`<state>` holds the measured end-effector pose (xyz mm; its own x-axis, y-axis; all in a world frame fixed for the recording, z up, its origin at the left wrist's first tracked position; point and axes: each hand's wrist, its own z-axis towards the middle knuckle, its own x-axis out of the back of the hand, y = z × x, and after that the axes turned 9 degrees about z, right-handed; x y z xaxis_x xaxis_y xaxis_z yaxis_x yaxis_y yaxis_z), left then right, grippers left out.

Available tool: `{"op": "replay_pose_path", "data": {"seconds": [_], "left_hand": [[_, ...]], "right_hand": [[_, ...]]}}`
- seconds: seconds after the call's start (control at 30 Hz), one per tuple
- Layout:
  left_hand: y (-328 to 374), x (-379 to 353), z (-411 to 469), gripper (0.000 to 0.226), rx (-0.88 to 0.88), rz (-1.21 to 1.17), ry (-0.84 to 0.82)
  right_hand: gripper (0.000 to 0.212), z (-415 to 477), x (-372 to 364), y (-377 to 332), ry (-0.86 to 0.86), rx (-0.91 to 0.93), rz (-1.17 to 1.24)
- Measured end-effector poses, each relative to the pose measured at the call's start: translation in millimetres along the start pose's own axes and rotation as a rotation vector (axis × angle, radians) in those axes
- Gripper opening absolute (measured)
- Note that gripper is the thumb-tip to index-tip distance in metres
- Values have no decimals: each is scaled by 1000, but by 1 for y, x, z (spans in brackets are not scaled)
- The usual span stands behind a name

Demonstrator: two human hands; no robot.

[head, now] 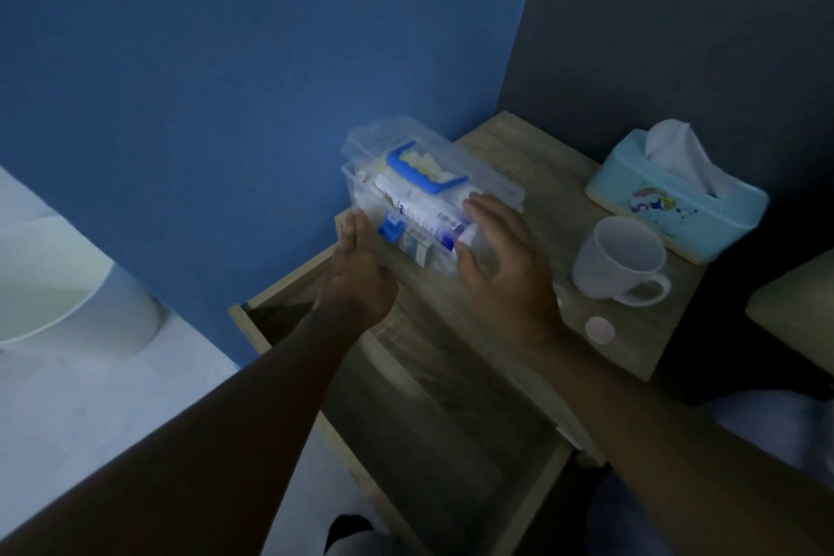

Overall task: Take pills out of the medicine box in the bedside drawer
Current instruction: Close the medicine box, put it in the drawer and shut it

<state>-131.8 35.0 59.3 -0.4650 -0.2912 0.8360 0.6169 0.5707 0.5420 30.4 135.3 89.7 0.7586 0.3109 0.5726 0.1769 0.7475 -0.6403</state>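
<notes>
Two bare forearms reach in from the bottom corners and converge over a wooden bedside unit. Below them the drawer (pixel 451 433) stands pulled out toward the viewer, its interior dim and its contents not discernible.

Beyond the drawer, the left hand (pixel 356 271) is held flat and upright, fingers straight together, pressed against the near left end of the medicine box (pixel 428 199). It is open, not gripping. The right hand (pixel 501 257) is spread with fingers apart, laid over the near right end of the box, thumb against the clear wall; it cups rather than clenches the box.

That medicine box is a clear plastic case with a blue handle (pixel 417 169) on its lid and a blue latch (pixel 390 229) on its near side. It sits on the surface (pixel 532 158) at the left edge, against the blue wall (pixel 225 81), not in the drawer. A white tube with blue print and other packets show through its sides; no pills can be made out.

Right of the right wrist lies a small pale round cap (pixel 599 330). Farther back stands a white mug (pixel 623 260), handle toward the viewer. Behind it sits a light blue tissue box (pixel 677 199) with a white tissue sticking up, near the dark wall.
</notes>
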Motion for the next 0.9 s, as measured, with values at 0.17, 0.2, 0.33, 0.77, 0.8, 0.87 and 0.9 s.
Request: {"op": "replay_pose_path", "data": {"seconds": [0.17, 0.2, 0.33, 0.77, 0.8, 0.87, 0.9], "left_hand": [[-1, -1, 5, 76, 23, -66, 35], [-1, -2, 7, 74, 36, -92, 45], [1, -2, 13, 59, 88, -164, 80], [7, -11, 18, 35, 222, -430, 166], [8, -10, 16, 32, 224, -445, 182], [12, -9, 14, 27, 227, -468, 231], [16, -8, 14, 25, 232, -476, 262]], "right_hand": [[41, -5, 0, -1, -134, 67, -130], [39, -2, 1, -2, -125, 67, -139], [40, 23, 5, 2, -132, 42, -195], [43, 23, -6, 22, -171, 3, -149], [43, 23, -6, 22, -174, 12, -152], [42, 23, -5, 21, -183, 25, -166], [41, 23, -4, 21, -190, 29, -176]]}}
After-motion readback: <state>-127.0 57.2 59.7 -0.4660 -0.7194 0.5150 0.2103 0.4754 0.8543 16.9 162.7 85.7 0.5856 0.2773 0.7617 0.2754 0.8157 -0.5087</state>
